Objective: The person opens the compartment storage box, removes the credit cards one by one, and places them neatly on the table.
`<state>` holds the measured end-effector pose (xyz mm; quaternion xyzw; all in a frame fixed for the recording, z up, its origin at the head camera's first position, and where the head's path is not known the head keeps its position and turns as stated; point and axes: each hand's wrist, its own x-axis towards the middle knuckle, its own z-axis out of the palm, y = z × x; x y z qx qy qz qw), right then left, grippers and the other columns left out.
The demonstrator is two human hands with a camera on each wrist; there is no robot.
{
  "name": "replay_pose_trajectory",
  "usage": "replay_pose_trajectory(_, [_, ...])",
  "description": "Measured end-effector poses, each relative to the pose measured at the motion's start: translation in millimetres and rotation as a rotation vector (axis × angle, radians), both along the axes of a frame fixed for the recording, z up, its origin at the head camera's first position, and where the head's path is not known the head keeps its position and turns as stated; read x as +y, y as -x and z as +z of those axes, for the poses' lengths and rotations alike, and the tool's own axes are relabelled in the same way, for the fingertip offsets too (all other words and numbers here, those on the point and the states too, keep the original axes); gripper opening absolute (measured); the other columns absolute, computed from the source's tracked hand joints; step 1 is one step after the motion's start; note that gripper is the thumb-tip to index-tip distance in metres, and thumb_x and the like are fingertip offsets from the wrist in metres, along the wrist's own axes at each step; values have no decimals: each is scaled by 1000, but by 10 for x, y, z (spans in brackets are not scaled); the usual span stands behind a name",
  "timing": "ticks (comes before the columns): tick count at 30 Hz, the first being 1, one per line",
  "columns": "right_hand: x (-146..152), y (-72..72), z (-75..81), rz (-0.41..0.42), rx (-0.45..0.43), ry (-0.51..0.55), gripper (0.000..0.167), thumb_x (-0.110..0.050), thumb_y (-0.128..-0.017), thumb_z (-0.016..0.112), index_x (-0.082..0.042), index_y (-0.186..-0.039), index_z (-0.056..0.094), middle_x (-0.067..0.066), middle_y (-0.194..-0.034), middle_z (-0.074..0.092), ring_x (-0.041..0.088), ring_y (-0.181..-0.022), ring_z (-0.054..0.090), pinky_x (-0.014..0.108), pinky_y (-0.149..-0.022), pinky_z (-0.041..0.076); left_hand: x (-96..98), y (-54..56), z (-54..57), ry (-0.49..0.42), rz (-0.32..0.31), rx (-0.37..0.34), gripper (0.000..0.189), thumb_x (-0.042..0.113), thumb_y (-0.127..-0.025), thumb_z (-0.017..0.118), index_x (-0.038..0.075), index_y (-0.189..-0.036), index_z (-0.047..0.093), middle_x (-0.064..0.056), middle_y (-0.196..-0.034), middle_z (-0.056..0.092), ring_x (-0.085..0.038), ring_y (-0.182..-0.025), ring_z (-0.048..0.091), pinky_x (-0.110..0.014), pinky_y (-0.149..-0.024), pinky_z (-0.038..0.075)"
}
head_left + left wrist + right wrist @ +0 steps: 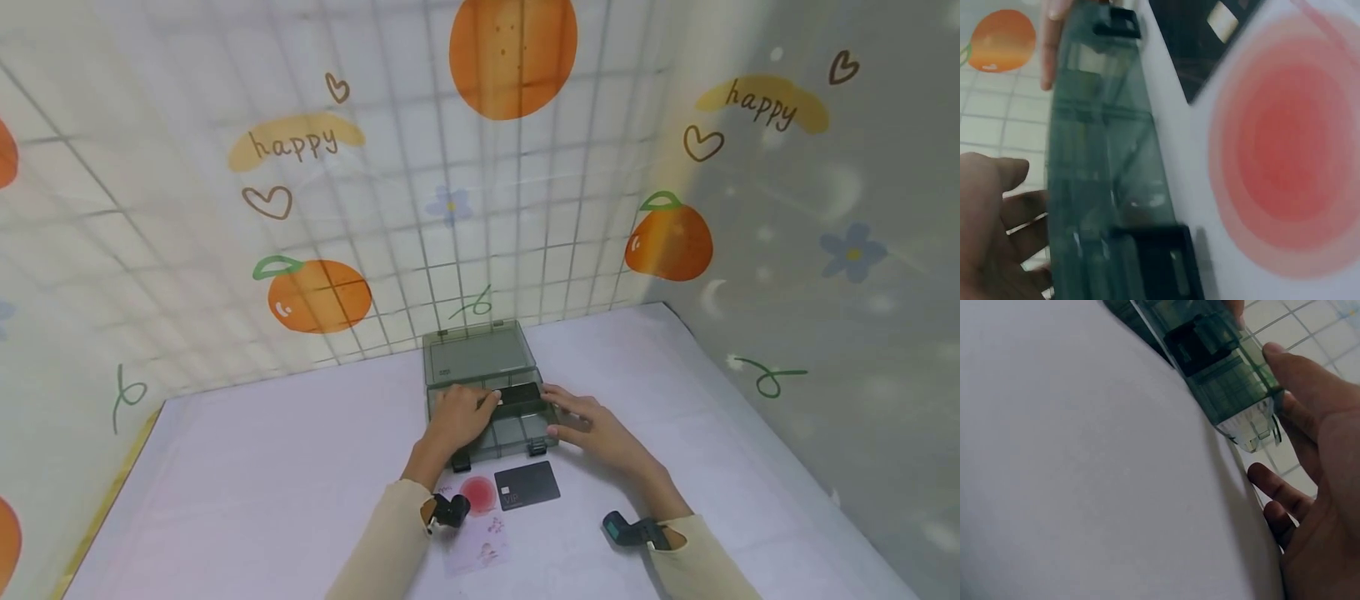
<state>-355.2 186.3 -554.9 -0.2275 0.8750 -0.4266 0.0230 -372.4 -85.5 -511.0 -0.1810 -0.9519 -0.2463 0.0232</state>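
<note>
A translucent grey-green compartment box (512, 432) lies on the table with its lid (480, 350) raised at the back. Across its compartments rests a flat black piece (522, 394) that looks like a card. My left hand (459, 415) reaches over the box from the left, thumb at the piece's left end; whether it pinches it is hidden. Beside the box's right edge is my right hand (600, 429), fingers spread, with fingertips close to the piece's right end. In the right wrist view, the right thumb (1304, 375) lies along the box's corner.
A dark VIP card (527, 486) lies in front of the box. Left of it is a pale card with a red circle (477, 496), and nearer is a pale pink printed card (480, 546). A patterned curtain (465, 250) hangs behind the white-covered table (285, 467).
</note>
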Motion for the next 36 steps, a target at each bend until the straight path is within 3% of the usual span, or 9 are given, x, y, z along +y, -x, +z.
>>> replay_pose_trajectory(4, [-1, 2, 1, 5, -1, 4, 63, -49, -92, 68, -29, -149, 50, -14, -158, 35, 25, -134, 42, 62, -107, 34, 49, 6, 55, -106, 100, -100, 41, 37, -106, 48, 9, -116, 76, -10, -124, 69, -36, -121, 58, -57, -98, 36])
replay_pose_trajectory(8, [5, 0, -6, 12, 0, 10, 63, -50, -92, 68, -28, -148, 51, -14, -158, 35, 24, -133, 42, 62, -107, 33, 96, 10, 159, -222, 210, -288, 49, 40, -106, 43, 3, -113, 74, -16, -128, 65, -40, -125, 55, -63, -106, 32])
replay_pose_trajectory(14, [0, -4, -7, 14, 5, 11, 64, -49, -92, 68, -25, -149, 50, -13, -158, 36, 26, -134, 42, 62, -106, 35, 125, 24, 351, -505, 285, -644, 63, 45, -103, 45, -7, -136, 55, -28, -148, 43, -47, -138, 35, -65, -108, 29])
replay_pose_trajectory(18, [-1, -2, -5, 9, -1, 12, 65, -49, -92, 68, -24, -149, 50, -14, -158, 35, 26, -134, 42, 62, -106, 35, 94, 49, 386, -621, 295, -723, 61, 45, -102, 47, -5, -138, 54, -24, -142, 52, -45, -141, 30, -69, -111, 18])
replay_pose_trajectory(22, [8, 2, 2, 10, 2, 11, 64, -49, -92, 68, -25, -149, 50, -14, -158, 35, 25, -134, 42, 61, -105, 36, 64, 71, 383, -715, 320, -735, 55, 40, -104, 47, -4, -135, 55, -19, -131, 61, -39, -139, 37, -68, -113, 12])
replay_pose_trajectory(25, [20, 11, 17, 11, 5, 11, 63, -50, -92, 67, -28, -149, 50, -14, -158, 35, 25, -134, 42, 61, -106, 36, 69, 79, 385, -734, 348, -696, 50, 36, -103, 50, -4, -131, 59, -17, -128, 64, -35, -133, 46, -66, -114, 14])
replay_pose_trajectory(30, [30, 21, 35, 3, 13, 17, 63, -51, -92, 67, -29, -148, 51, -14, -158, 35, 26, -133, 42, 61, -106, 35, 104, 71, 364, -701, 367, -547, 35, 28, -101, 56, 3, -119, 72, -15, -130, 64, -36, -128, 51, -62, -110, 28])
replay_pose_trajectory(36, [14, -6, 6, 4, -19, 30, 62, -50, -92, 68, -30, -148, 51, -13, -158, 35, 25, -132, 43, 62, -104, 36, 199, 45, 258, -624, 408, -359, 16, 18, -96, 68, 6, -100, 79, -12, -117, 70, -34, -114, 61, -48, -92, 51])
